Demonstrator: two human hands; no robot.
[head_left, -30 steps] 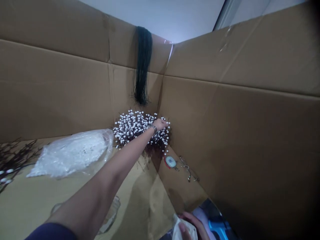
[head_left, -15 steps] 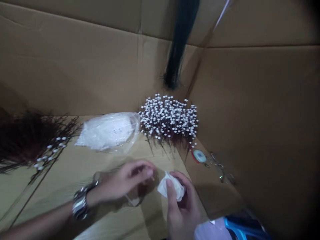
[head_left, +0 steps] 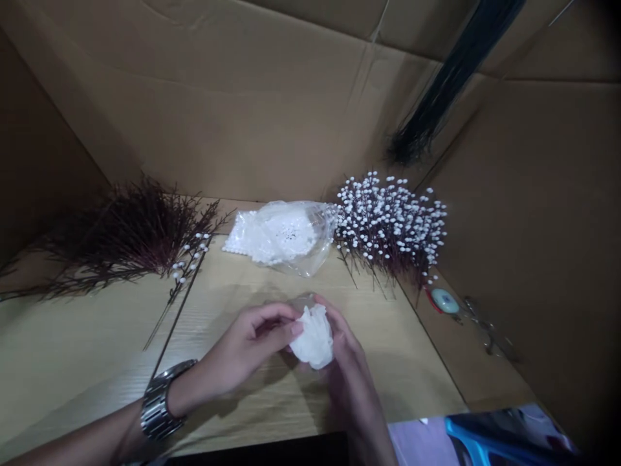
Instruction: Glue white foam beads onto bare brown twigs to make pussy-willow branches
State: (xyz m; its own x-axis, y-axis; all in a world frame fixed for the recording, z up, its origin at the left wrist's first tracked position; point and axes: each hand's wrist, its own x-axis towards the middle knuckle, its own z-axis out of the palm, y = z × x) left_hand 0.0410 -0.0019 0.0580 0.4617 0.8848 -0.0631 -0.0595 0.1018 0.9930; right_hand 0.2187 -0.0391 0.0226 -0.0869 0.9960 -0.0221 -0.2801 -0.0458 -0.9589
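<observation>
A crumpled white tissue (head_left: 313, 340) is held between my two hands above the table. My left hand (head_left: 264, 333), with a metal watch (head_left: 162, 404) on its wrist, pinches the tissue's left side between thumb and fingers. Curled around the right side and back of it is my right hand (head_left: 347, 349), its lower fingers partly hidden. Something clear shows just behind the tissue, too faint to name.
A clear bag of white beads (head_left: 281, 233) lies at the back. Dark twigs with white berries (head_left: 392, 220) are right of it, bare dark twigs (head_left: 130, 233) left. A tape measure (head_left: 444, 301) and scissors (head_left: 485, 327) lie far right. Cardboard walls (head_left: 218, 110) surround the table.
My left hand has come right to the tissue and now grips it too. Before, only my right hand held it. The view has swung left.
</observation>
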